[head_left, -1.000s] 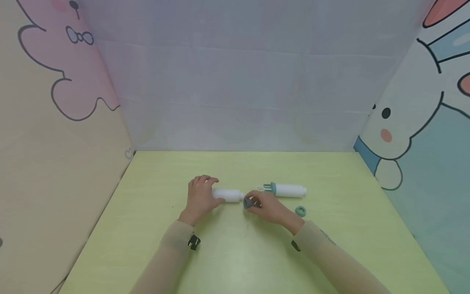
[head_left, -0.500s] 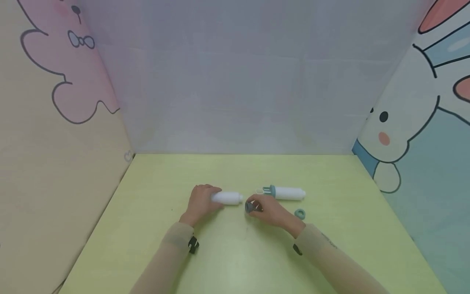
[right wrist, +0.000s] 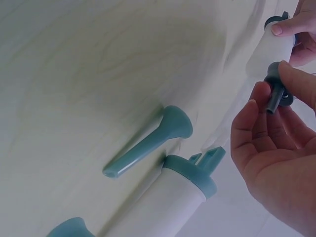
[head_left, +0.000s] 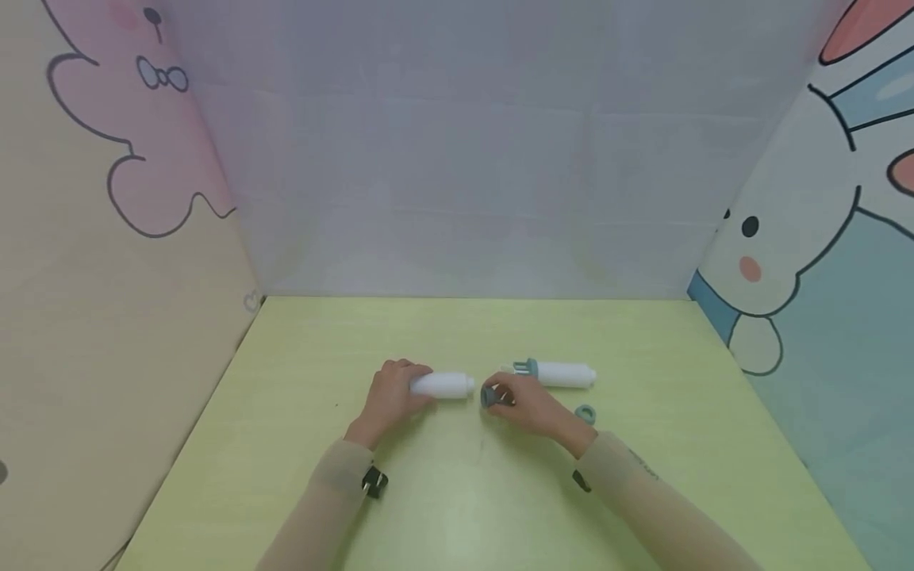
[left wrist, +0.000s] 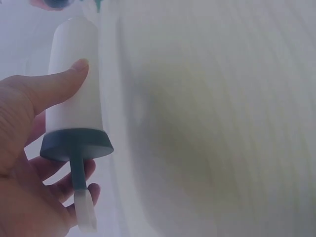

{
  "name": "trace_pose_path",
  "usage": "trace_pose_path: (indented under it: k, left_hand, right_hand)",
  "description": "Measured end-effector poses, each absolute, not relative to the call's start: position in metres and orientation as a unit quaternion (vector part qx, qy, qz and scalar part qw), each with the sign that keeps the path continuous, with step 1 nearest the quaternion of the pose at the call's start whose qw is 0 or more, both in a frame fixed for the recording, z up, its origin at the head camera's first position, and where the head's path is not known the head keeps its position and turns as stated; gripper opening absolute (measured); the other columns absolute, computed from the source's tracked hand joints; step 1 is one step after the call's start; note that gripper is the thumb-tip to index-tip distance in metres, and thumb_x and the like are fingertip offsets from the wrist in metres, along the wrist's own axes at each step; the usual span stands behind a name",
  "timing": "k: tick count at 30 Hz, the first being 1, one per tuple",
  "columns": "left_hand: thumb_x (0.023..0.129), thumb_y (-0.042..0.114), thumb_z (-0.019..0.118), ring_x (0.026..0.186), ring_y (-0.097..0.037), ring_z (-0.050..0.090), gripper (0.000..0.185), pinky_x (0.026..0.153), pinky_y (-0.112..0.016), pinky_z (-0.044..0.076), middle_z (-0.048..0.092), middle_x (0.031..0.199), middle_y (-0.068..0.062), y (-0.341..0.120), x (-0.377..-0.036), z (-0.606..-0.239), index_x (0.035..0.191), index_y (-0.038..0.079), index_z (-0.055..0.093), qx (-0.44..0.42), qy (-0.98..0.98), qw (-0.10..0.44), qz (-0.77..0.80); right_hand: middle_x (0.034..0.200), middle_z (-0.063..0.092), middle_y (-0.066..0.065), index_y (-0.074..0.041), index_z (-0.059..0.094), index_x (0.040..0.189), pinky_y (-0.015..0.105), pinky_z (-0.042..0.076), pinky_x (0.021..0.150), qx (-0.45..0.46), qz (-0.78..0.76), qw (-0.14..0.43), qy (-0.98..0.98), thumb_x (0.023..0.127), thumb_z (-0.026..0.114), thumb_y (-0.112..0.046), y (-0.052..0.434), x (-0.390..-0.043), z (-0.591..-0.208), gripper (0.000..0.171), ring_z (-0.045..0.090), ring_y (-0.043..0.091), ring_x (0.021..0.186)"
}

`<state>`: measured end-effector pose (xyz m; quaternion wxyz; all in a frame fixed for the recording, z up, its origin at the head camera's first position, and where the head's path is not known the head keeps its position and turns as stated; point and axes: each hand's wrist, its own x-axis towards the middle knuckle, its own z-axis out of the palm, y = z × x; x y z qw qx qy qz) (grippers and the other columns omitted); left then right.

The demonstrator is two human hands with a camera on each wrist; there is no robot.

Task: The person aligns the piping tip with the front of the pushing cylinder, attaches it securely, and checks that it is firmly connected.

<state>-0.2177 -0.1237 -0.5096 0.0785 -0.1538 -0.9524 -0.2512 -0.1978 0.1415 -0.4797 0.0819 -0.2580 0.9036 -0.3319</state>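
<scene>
My left hand (head_left: 391,396) grips the white tube (head_left: 443,385) at frame centre, lying on the table (head_left: 300,412). My right hand (head_left: 524,404) pinches a small dark nozzle piece (head_left: 489,395) just right of the tube's open end, not touching it. Second white tube (head_left: 564,373) and a teal ring (head_left: 585,413) lie right of centre.

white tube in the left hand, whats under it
Under the white tube the left hand's fingers curl beneath it, thumb on top. Beyond them lies the green table. Whether the tube touches the table is hidden by the hand.
</scene>
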Motion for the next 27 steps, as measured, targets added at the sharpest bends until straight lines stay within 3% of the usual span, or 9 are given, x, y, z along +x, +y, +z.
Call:
trace_pose_path:
  k: [16,27]
  left_hand:
    - [0.065,0.034,0.084,0.090,-0.024,0.053,0.042,0.077,-0.043,0.042,0.067,0.099,-0.002,-0.108,-0.193,-0.475,0.103,0.020,0.072,-0.178,-0.947,0.074,-0.257]
    - [0.067,0.033,0.083,0.089,-0.024,0.053,0.041,0.076,-0.043,0.043,0.067,0.099,-0.004,-0.099,-0.191,-0.476,0.104,0.019,0.072,-0.184,-0.946,0.070,-0.256]
  right_hand:
    - [0.095,0.067,0.000,-0.012,0.061,0.114,0.026,0.050,0.069,-0.251,-0.331,0.077,0.906,0.084,0.070,-0.016,0.149,-0.200,-0.477,0.031,0.062,0.011,0.081]
    - [0.095,0.066,-0.003,-0.016,0.061,0.112,0.025,0.048,0.066,-0.251,-0.324,0.069,0.909,0.083,0.070,-0.017,0.150,-0.199,-0.475,0.030,0.060,0.008,0.078]
